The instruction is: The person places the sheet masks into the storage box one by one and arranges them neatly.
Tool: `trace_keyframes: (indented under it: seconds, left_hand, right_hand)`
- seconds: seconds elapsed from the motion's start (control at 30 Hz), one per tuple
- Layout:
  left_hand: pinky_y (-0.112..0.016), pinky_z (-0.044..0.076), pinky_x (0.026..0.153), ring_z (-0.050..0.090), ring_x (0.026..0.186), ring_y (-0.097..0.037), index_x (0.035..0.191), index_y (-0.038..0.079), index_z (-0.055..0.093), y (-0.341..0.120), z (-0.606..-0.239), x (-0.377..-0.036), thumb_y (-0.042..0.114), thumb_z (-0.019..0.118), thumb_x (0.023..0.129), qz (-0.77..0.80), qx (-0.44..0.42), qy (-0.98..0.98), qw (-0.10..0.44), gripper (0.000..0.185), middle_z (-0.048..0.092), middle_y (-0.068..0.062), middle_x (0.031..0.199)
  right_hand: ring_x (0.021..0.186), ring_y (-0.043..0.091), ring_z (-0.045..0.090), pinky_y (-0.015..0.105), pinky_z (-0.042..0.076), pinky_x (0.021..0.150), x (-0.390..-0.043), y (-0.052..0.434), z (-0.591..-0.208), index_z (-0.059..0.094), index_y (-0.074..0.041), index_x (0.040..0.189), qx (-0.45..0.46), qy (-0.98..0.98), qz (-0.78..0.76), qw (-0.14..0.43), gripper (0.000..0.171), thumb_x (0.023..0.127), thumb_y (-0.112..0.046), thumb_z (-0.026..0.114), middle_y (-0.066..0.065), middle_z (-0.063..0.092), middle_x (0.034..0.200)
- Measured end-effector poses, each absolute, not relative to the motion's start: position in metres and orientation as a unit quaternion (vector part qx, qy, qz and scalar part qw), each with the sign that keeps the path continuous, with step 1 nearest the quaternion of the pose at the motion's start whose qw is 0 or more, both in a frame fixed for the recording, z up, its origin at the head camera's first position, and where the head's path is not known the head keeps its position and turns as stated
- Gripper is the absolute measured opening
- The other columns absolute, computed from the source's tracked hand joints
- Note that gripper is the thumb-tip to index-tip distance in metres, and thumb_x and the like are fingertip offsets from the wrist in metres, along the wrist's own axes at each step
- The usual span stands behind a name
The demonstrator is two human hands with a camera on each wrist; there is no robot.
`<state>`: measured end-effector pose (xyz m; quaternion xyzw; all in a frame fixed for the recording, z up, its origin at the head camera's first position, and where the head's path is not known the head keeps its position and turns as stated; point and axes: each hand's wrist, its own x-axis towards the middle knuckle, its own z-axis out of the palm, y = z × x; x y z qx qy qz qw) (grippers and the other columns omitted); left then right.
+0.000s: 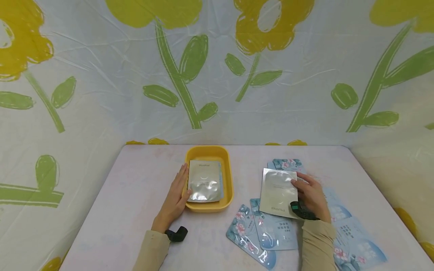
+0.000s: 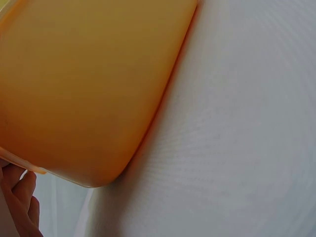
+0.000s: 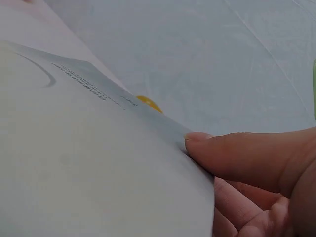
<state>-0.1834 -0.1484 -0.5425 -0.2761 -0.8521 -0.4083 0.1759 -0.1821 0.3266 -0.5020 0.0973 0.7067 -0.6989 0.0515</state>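
Observation:
A yellow plastic tub (image 1: 228, 177) stands at the table's middle with a silver sachet (image 1: 204, 180) lying in it. My left hand (image 1: 176, 195) rests flat against the tub's left wall (image 2: 94, 94), fingers straight. My right hand (image 1: 310, 195) pinches a second silver sachet (image 1: 278, 192) by its right edge, thumb (image 3: 237, 158) on top, holding it just above a scatter of blue flowered sachets (image 1: 271, 233). In the right wrist view the pale sachet (image 3: 79, 163) fills the left half.
Several blue flowered sachets lie spread at the right front of the pale table (image 1: 129, 195), some (image 1: 356, 241) under my right forearm. A flower-print sheet (image 1: 217, 75) hangs behind and at both sides.

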Motion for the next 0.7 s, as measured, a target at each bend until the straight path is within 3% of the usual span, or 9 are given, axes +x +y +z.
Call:
trace_keyframes:
  seconds: [0.07,0.13,0.23,0.3,0.4,0.7]
  left_hand:
    - [-0.055,0.012,0.12,0.012,0.151,-0.031,0.157,0.002,0.019,-0.149,-0.542,-0.183,0.014,0.048,0.096,-0.409,-0.275,-0.853,0.174,0.069,0.015,-0.012,0.165]
    - [-0.054,0.012,0.12,0.011,0.152,-0.029,0.158,0.002,0.019,-0.149,-0.541,-0.182,0.015,0.047,0.096,-0.412,-0.273,-0.853,0.17,0.069,0.014,-0.011,0.165]
    - [-0.054,0.011,0.12,0.011,0.152,-0.029,0.158,0.002,0.019,-0.149,-0.541,-0.182,0.014,0.048,0.096,-0.414,-0.273,-0.852,0.169,0.069,0.014,-0.011,0.165]
    - [-0.055,0.012,0.12,0.011,0.152,-0.029,0.158,0.002,0.019,-0.148,-0.54,-0.181,0.013,0.048,0.096,-0.414,-0.273,-0.852,0.17,0.069,0.014,-0.012,0.165]
    - [-0.056,0.013,0.119,0.012,0.151,-0.031,0.157,0.001,0.02,-0.149,-0.541,-0.182,0.011,0.049,0.095,-0.413,-0.274,-0.851,0.174,0.07,0.015,-0.014,0.165]
    - [-0.065,0.016,0.115,0.013,0.15,-0.036,0.156,-0.002,0.021,-0.149,-0.539,-0.183,0.009,0.05,0.093,-0.414,-0.282,-0.846,0.182,0.07,0.017,-0.018,0.164]
  right_hand:
    - [0.087,0.004,0.066,0.023,0.058,0.075,-0.184,0.324,-0.502,0.02,0.011,0.152,0.101,0.681,-0.723,0.056,0.069,0.101,-0.016,0.057,-0.013,0.066,0.097]
    - [0.086,0.005,0.066,0.022,0.058,0.074,-0.186,0.321,-0.501,0.034,0.008,0.147,0.108,0.649,-0.75,0.061,0.056,0.101,-0.012,0.057,-0.01,0.068,0.096]
    - [0.085,0.006,0.064,0.021,0.057,0.074,-0.187,0.315,-0.5,0.059,-0.004,0.125,0.112,0.613,-0.779,0.071,0.026,0.101,-0.011,0.056,-0.007,0.068,0.095]
    - [0.084,0.007,0.062,0.021,0.056,0.072,-0.188,0.31,-0.499,0.066,-0.012,0.108,0.111,0.597,-0.79,0.08,0.012,0.101,-0.012,0.056,-0.005,0.067,0.095]
    - [0.077,0.008,0.059,0.019,0.053,0.065,-0.19,0.301,-0.498,0.069,-0.014,0.098,0.104,0.583,-0.801,0.09,0.016,0.102,-0.011,0.055,-0.003,0.066,0.09]
    - [0.067,0.007,0.058,0.015,0.047,0.053,-0.195,0.282,-0.499,0.07,-0.01,0.093,0.087,0.545,-0.827,0.109,0.021,0.103,-0.01,0.052,-0.001,0.066,0.081]
